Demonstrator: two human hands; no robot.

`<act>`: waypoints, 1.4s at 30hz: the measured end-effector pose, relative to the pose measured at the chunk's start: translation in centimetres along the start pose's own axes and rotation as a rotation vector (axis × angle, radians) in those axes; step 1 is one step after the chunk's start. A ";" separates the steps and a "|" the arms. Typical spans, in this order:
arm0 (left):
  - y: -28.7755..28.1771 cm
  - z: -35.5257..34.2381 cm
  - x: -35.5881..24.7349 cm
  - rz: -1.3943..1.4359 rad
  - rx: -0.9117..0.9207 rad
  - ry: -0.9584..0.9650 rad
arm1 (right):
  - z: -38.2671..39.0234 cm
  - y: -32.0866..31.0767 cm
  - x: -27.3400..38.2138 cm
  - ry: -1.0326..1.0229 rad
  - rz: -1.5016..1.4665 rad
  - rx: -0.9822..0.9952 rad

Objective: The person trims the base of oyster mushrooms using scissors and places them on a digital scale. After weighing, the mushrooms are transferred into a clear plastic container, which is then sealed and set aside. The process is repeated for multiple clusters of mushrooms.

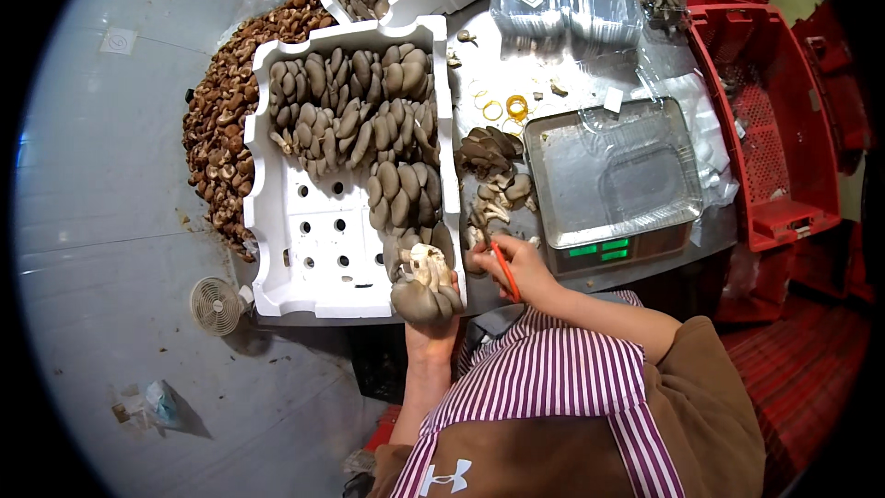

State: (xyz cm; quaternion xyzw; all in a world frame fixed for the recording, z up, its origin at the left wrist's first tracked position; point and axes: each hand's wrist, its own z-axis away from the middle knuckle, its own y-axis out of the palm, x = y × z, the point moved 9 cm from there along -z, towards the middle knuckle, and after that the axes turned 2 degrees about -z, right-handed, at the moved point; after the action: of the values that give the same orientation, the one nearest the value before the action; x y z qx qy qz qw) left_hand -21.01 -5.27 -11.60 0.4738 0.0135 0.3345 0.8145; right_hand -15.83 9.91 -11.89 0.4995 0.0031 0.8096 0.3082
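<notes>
My left hand (433, 334) is closed under a cluster of grey oyster mushrooms (426, 300), its pale stem end turned up, at the near right corner of a white foam crate (354, 300). Thick rows of similar mushroom clusters (350, 115) fill the far part and right side of that crate. To the right, my right hand (524, 273) is closed around a slim tool with an orange-red handle (504, 269); its working end is too small to make out. Just beyond that hand lie loose mushrooms and trimmings (502, 198) and a dark cluster (490, 149).
A digital scale with a metal tray (618, 175) stands right of the trimmings. Stacked clear plastic containers (567, 0) and yellow rubber bands (516, 108) are farther back. Brown mushrooms (230, 120) are heaped left of the crate, near a small fan (218, 306). Red crates (765, 129) stand at right.
</notes>
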 end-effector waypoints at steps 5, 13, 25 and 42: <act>-1.0 0.2 -4.5 -0.480 -0.106 0.305 | -3.6 -3.4 -8.3 0.065 0.096 -0.179; 6.5 1.3 -2.9 -1.030 -0.162 0.626 | -3.4 -5.2 -11.9 0.180 0.486 -0.267; 11.0 -7.7 7.3 -1.661 0.074 0.249 | 14.0 -22.2 13.7 -0.671 0.991 -0.850; 5.8 -13.3 24.7 -1.450 0.061 0.252 | 15.6 -21.4 16.6 -0.588 0.798 -0.349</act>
State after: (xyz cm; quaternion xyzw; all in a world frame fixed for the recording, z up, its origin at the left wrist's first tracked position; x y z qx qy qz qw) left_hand -9.45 20.55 -7.10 0.3264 0.4261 -0.2366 0.8099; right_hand 2.33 30.86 2.61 0.6091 -0.4090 0.6782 0.0426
